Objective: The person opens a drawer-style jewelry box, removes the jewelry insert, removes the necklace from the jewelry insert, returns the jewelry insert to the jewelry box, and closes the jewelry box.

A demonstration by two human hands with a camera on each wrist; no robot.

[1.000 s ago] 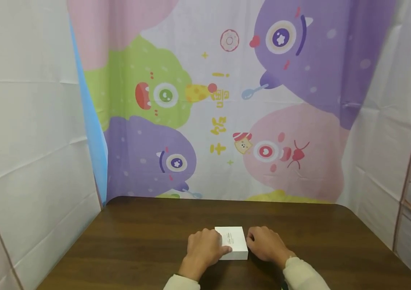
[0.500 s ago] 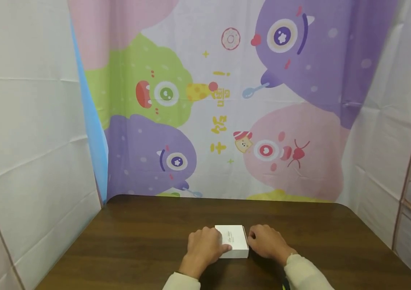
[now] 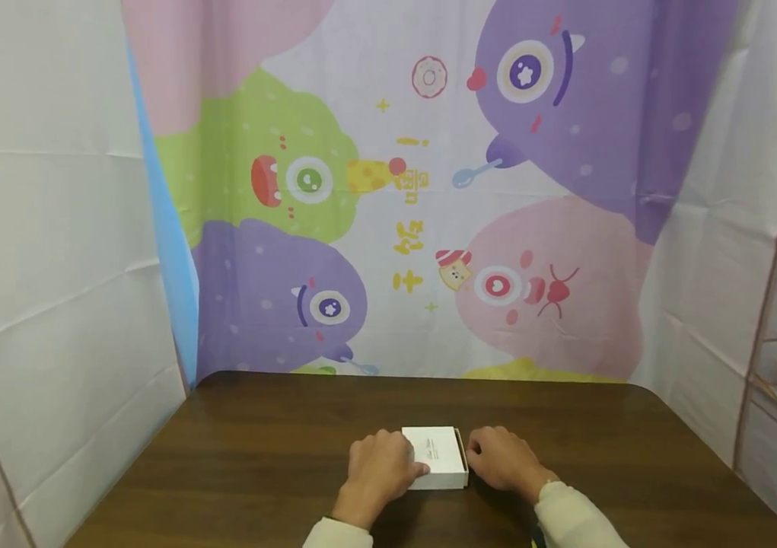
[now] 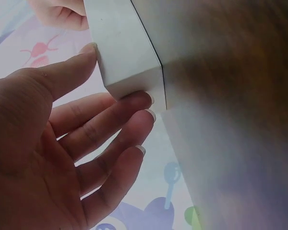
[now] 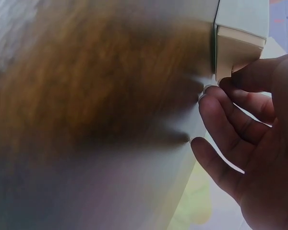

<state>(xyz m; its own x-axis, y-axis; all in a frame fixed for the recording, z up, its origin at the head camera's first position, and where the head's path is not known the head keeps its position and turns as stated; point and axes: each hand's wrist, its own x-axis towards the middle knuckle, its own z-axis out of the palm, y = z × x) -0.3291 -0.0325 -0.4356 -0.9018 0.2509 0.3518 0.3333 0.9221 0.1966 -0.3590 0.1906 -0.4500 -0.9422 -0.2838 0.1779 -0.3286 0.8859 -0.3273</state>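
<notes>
A flat white box (image 3: 432, 450) with small script printing lies on the table. My left hand (image 3: 377, 468) grips its left end; in the left wrist view the thumb presses one side of the box (image 4: 122, 43) and fingers curl at its end. From the right end an inner drawer (image 5: 235, 50) sticks out slightly, showing as a narrow strip in the head view. My right hand (image 3: 503, 459) is at that end. In the right wrist view its thumb and index finger pinch at the drawer's end face, the other fingers curled loosely. The inside of the box is hidden.
The dark brown wooden table (image 3: 278, 434) has rounded far corners. A cloth with cartoon monsters (image 3: 422, 190) hangs behind it. Pale sheets form walls at the left (image 3: 66, 266) and right (image 3: 703, 304).
A narrow strip of the inner drawer has come out at the box's right end, where a second ago the box looked closed. The box and left hand have shifted slightly left.
</notes>
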